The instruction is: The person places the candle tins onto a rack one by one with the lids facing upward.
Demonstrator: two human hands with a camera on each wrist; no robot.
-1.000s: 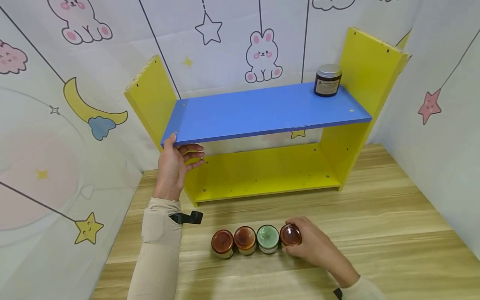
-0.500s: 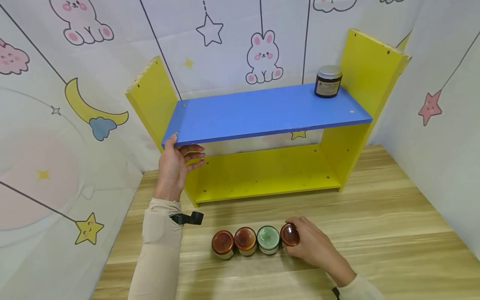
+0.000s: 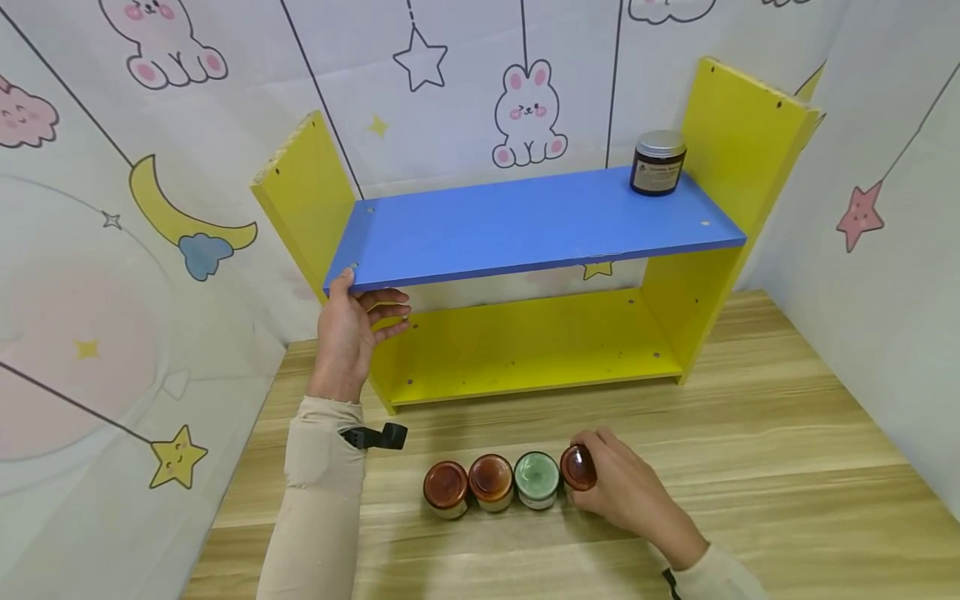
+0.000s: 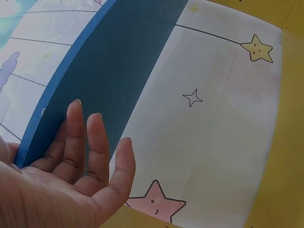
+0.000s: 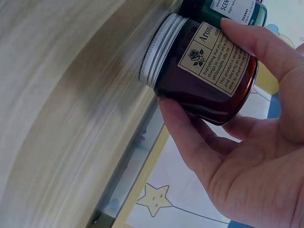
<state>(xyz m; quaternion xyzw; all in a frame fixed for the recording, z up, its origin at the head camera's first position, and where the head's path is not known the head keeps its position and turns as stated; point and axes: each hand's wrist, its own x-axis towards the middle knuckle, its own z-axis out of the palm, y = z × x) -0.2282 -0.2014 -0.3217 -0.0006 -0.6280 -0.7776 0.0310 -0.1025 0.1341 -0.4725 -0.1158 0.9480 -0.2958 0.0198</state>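
My left hand [image 3: 347, 337] grips the front left corner of the blue shelf board [image 3: 525, 221], thumb on top. In the left wrist view, several fingers [image 4: 98, 152] spread loosely below the board. At the right end of a row, my right hand [image 3: 630, 492] holds a dark amber scented candle jar [image 3: 576, 468]. The right wrist view shows that jar's label [image 5: 213, 59] and its silver lid [image 5: 161, 50] facing down at the table. Left of it stand a green candle jar [image 3: 537, 477] and two amber jars, one in the middle [image 3: 491, 477] and one at the end [image 3: 446, 486].
The blue board joins two yellow side panels, left [image 3: 300, 192] and right [image 3: 742, 142], above a yellow bottom shelf [image 3: 517, 342]. Another dark jar [image 3: 657, 167] stands lid up at the board's right end. Wood-grain table [image 3: 787, 450] and printed cloth walls [image 3: 450, 125] surround the shelf.
My right hand has shifted slightly with the amber jar, covering a little more of its right side. My left hand keeps its place on the board.
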